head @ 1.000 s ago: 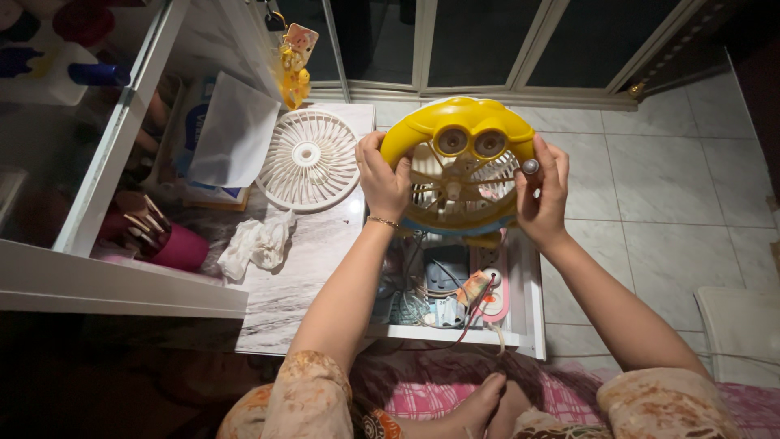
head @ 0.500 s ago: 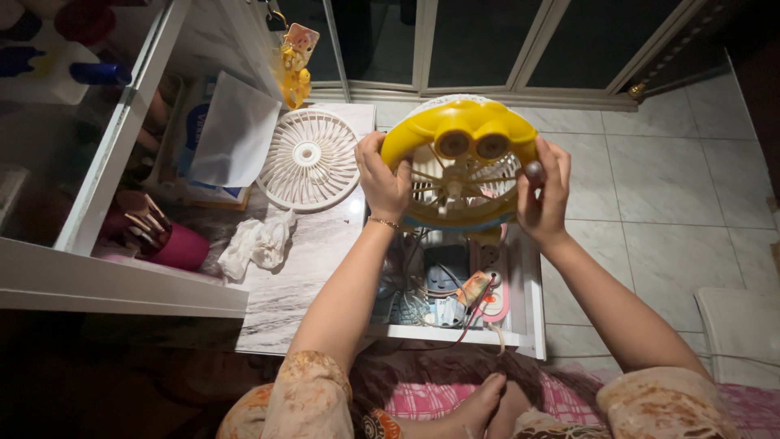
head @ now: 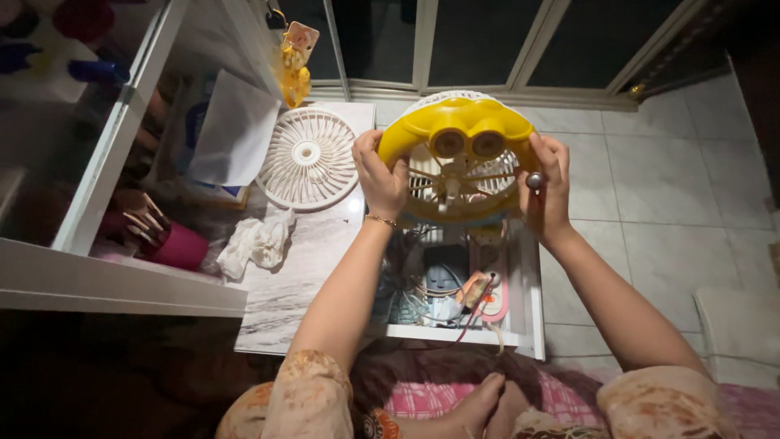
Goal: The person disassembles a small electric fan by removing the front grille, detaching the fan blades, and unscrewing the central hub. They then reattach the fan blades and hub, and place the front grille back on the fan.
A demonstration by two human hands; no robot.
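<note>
Both hands hold a yellow fan body (head: 455,130) up in the upper middle of the frame, above an open white drawer (head: 528,325) full of cables and small chargers. The left hand (head: 382,183) has its grip closed around the fan's left rim; the right hand (head: 546,195) has its grip closed on the right rim, with a small round knob (head: 534,180) showing at the fingertips. The fan's front is open, with spokes and hub bare. Its white front grille (head: 307,159) lies flat on the marbled surface (head: 301,276), left of centre, apart from the fan. So the grille is already off and not yet back on. A crumpled white cloth (head: 258,241) lies just below the grille.
</note>
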